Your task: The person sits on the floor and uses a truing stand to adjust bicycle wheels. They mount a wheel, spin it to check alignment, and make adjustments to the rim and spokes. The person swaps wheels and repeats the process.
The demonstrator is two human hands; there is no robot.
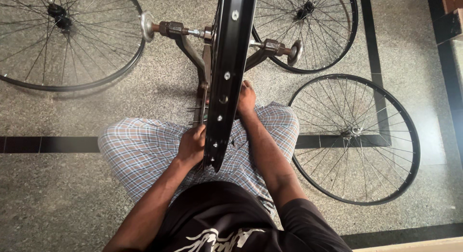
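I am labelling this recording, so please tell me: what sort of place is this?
Probably a bicycle wheel repair or building workshop: a black rim sits in a metal stand, and spoked wheels lie on the stone floor.

Rim in the truing stand: glossy black metal with bright silver nipple heads. Stand: dull, rust-brown steel, its end knobs polished. Loose wheels: thin metal spokes, black rims. Floor: speckled grey stone, smooth. Checked cloth across the lap, matt.

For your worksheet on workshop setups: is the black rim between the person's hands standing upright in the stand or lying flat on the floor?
Upright. The black rim shows edge-on, held between the stand's axle clamps, unlike the spoked wheel lying flat.
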